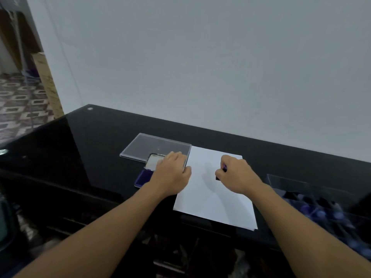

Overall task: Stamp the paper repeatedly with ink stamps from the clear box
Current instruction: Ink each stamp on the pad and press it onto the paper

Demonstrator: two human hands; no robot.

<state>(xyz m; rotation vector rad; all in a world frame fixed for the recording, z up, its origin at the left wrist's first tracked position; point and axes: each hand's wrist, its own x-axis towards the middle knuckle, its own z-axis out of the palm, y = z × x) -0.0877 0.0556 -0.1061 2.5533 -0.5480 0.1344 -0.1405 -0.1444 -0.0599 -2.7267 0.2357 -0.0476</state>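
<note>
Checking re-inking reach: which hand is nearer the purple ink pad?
Left. The left hand rests on the ink pad; the right hand holds a stamp over the paper beside it.

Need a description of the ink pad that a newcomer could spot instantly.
On the black glass table, look just left of the white paper. The ink pad lies there under the left hand, in front of a flat clear lid. Unlike those neighbours, it is a small purple case with a shiny silvery lid.
</note>
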